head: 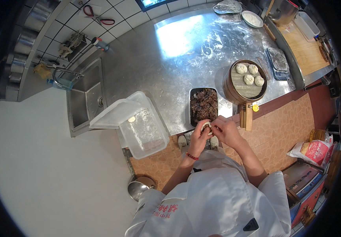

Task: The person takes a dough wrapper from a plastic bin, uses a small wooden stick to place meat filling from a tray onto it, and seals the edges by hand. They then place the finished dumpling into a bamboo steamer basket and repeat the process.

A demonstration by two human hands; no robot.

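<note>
Just over the near edge of the steel counter, my left hand (199, 138) cradles a round of dough with dark filling (207, 127). The fingers of my right hand (225, 131) pinch the rim of this dough from the other side. Right beyond my hands lies a rectangular metal tray of dark brown minced filling (203, 103). To its right stands a round bamboo steamer (229, 89) with a lining, and several pleated buns (249, 79) sit inside it. A translucent plastic bin (158, 134) with a small pale dough piece (132, 119) is at the left, its lid tilted up.
A steel sink (84, 97) with a faucet is at the left. Flour dusts the steel counter (140, 65). Farther right are a kitchen scale (278, 63), a bowl of flour (252, 19) and a plastic bag (227, 6). A wooden handle (249, 117) juts over the counter's edge beside the steamer.
</note>
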